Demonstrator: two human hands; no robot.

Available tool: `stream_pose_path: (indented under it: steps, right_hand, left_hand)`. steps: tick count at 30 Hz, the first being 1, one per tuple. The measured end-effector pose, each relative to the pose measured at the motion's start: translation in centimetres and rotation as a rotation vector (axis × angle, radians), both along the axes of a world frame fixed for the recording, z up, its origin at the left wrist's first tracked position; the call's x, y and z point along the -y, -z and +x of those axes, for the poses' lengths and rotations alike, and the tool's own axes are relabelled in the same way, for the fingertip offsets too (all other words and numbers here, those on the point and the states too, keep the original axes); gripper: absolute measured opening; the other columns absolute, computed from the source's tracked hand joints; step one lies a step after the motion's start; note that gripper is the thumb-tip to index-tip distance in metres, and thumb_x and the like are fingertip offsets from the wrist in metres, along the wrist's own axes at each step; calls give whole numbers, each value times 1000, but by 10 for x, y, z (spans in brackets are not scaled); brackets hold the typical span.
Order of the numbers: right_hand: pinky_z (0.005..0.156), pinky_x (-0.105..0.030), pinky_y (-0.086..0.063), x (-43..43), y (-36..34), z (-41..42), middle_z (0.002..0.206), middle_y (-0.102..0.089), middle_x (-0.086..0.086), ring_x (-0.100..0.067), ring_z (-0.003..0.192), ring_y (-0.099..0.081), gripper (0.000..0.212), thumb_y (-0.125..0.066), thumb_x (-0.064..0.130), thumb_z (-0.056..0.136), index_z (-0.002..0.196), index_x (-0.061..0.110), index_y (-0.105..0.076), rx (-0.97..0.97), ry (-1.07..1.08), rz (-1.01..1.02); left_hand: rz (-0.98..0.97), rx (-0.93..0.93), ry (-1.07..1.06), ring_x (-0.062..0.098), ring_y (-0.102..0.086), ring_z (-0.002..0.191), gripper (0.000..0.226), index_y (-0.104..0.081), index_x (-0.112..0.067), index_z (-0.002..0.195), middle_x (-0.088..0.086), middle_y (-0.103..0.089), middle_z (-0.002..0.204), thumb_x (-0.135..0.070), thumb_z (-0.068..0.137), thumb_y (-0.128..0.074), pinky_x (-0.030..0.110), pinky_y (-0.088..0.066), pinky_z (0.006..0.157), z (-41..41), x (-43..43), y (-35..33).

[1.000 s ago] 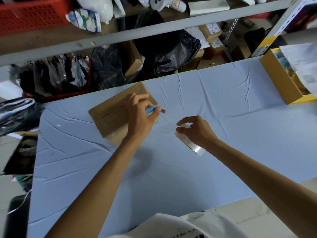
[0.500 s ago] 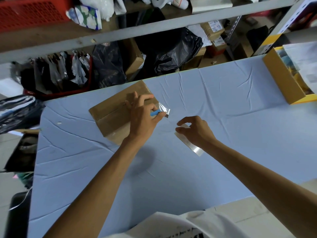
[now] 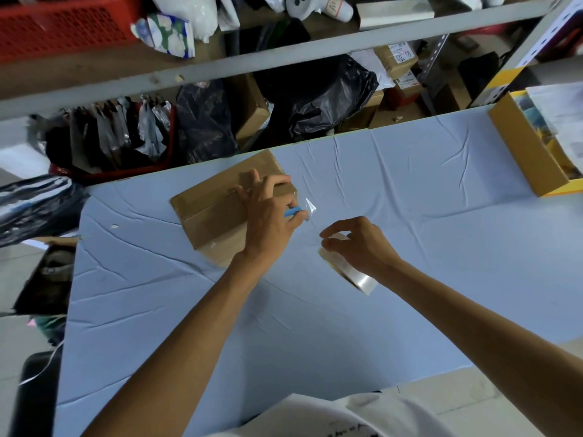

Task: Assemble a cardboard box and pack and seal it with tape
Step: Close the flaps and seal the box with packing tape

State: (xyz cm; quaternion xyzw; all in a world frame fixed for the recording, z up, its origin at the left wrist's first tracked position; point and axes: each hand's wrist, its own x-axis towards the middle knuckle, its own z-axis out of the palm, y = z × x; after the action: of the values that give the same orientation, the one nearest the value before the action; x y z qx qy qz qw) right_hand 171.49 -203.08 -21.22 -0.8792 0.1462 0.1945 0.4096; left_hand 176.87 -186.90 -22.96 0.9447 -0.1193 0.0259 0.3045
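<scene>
Head view: the cardboard box [image 3: 214, 212] lies closed on the far left part of the bench [image 3: 410, 200]. It looks light and stiff but easily dented, so I judge it best steadied flat on top, where the left grip [image 3: 268, 212] rests with fingers spread while pinching a blue cutter [image 3: 291, 212] beside a loose tape end [image 3: 310, 207] hanging off the box's right edge. The right grip [image 3: 356, 244] curls round the tape roll [image 3: 359, 279] just right of the box; its film looks thin, sticky and apt to fold on itself, and an open carton [image 3: 523, 152] sits well apart at the far right.
</scene>
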Motion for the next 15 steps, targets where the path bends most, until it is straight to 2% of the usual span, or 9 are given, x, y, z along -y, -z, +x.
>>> stream_pose_path:
  steps: [5,8,11,15]
  right_hand:
    - [70,-26,-39,13,12,-19,91,-64,10,-17,94,-60,11,-66,29,74,82,37,-70,-121,-194,-205]
    - [70,-29,-43,31,17,-17,89,-66,9,-18,87,-59,10,-64,30,82,76,38,-64,-112,-243,-132]
    - [64,-29,-38,38,24,-13,77,-61,9,-20,78,-57,10,-57,35,84,76,40,-57,-64,-335,-221]
    - [57,-25,-34,41,34,-13,78,-61,9,-19,75,-57,10,-53,38,85,76,43,-51,-60,-367,-249]
  left_hand:
    - [-16,-30,13,38,-14,144,18,-66,-7,67,2,-51,133,-19,78,-75,64,-11,111,12,-12,-5]
    - [-19,-35,47,38,-12,145,18,-67,-8,68,2,-51,134,-21,77,-76,64,-9,111,6,-12,-4]
    - [-7,-20,42,38,-13,144,18,-69,-9,69,0,-52,134,-23,77,-77,64,-5,112,-1,-8,-2]
    - [-13,-27,22,35,-13,145,17,-70,-9,71,0,-51,136,-23,78,-76,63,-3,113,3,-10,-5]
